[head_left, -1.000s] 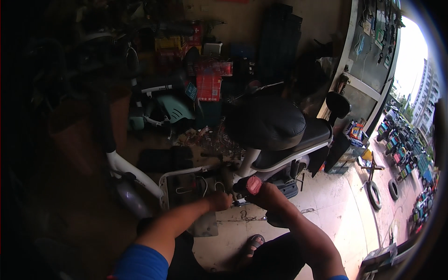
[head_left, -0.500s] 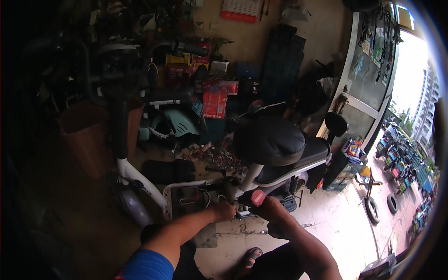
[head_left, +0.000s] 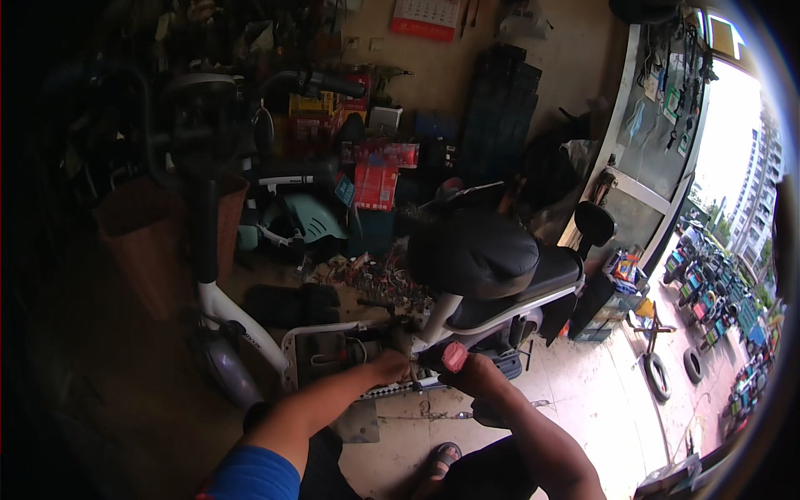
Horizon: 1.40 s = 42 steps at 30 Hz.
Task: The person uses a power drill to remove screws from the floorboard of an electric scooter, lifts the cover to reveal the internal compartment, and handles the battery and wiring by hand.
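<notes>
Dim cluttered workshop, beige back wall (head_left: 575, 50), pale tiled floor (head_left: 583, 400), bright daylight through open doorway (head_left: 733, 167).

Both forearms reach forward — left hand (head_left: 388, 365) and right hand (head_left: 477, 372) close together, fingers curled.

Red carton (head_left: 375, 179): standing mid-shelf, rectangular.
Yellow box (head_left: 310, 104): sitting higher, left.
Wall calendar (head_left: 427, 17): hanging top, red-and-white.
</notes>
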{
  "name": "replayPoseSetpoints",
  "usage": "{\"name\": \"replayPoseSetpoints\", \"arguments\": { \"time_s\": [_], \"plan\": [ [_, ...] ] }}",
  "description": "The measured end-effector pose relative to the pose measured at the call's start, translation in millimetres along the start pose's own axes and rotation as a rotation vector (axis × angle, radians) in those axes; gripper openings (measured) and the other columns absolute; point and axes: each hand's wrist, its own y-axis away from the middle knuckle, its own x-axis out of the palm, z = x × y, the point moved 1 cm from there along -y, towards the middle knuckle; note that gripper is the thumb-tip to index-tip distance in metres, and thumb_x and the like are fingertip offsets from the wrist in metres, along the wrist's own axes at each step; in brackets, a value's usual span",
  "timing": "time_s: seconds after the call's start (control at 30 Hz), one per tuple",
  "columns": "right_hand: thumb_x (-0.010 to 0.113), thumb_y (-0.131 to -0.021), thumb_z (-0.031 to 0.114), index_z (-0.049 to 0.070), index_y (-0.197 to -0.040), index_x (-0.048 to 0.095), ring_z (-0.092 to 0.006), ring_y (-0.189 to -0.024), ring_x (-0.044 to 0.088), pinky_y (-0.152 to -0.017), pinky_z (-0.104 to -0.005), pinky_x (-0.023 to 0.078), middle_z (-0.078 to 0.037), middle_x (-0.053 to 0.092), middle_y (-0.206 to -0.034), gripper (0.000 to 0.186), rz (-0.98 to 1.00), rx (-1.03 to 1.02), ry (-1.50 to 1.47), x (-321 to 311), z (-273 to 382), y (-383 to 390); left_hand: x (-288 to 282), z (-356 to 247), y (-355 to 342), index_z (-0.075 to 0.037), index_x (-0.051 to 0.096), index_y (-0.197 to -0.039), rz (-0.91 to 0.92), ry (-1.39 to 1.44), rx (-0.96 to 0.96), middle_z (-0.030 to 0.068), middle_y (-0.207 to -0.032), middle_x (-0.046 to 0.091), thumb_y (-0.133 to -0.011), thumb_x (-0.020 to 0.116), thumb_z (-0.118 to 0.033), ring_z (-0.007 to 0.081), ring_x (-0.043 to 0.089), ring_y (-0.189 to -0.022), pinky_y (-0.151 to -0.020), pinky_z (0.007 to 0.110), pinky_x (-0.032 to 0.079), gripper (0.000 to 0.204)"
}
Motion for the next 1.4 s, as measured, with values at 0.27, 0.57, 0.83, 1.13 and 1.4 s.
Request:
{"name": "replayPoseSetpoints", "arguments": {
  "time_s": [0.27,0.57,0.83,1.13,1.4],
  "plan": [
    [0.068,-0.084,0.025,0.006,-0.102,0.061,-0.0358,-0.085,0.065,-0.069,-0.0384,0.051,-0.018,0.066,-0.087,0.027,0.051,0.022,0.054,1,5,-8,-3,17,7,-0.004,0.061,-0.059,-0.091,-0.131,0.199,0.0127,-0.063,0.063,-0.071,0.057,-0.021,0.0295,0.062,-0.061,-0.058,0.043,0.048,0.020],
    [0.068,-0.087,0.032,0.007,-0.106,0.063,-0.0369,-0.089,0.064,-0.072,-0.0375,0.051,-0.019,0.066,-0.091,0.033,0.042,0.119,-0.078,-7,13,-5,5,-10,26,-0.007,0.054,-0.077,-0.069,-0.766,0.429,0.0139,-0.082,0.054,-0.078,0.056,-0.011,0.0291,0.062,-0.067,-0.057,0.041,0.052,0.005],
    [0.067,-0.084,0.026,0.008,-0.097,0.064,-0.0369,-0.084,0.064,-0.069,-0.0414,0.051,-0.017,0.067,-0.087,0.023,0.019,0.078,-0.038,-16,31,-10,5,-25,42,-0.008,0.058,-0.077,-0.173,-0.919,0.501,0.0096,-0.078,0.054,-0.078,0.057,-0.015,0.0224,0.061,-0.060,-0.051,0.037,0.050,0.008],
    [0.065,-0.084,0.020,0.008,-0.101,0.062,-0.0359,-0.079,0.064,-0.065,-0.0401,0.051,-0.017,0.066,-0.087,0.021,-0.019,-0.073,0.067,-2,10,-8,6,-18,35,-0.005,0.059,-0.079,-0.193,-0.648,0.233,0.0129,-0.084,0.058,-0.079,0.060,-0.013,0.0312,0.063,-0.073,-0.063,0.043,0.052,0.007],
    [0.065,-0.087,0.027,0.007,-0.095,0.062,-0.0327,-0.073,0.064,-0.061,-0.0379,0.050,-0.016,0.065,-0.079,0.022,0.095,0.117,0.018,4,16,-16,6,-11,25,-0.004,0.066,-0.076,-0.202,-0.463,0.051,0.0164,-0.079,0.065,-0.080,0.064,-0.023,0.0350,0.063,-0.078,-0.068,0.046,0.050,0.019]
  ]
}}
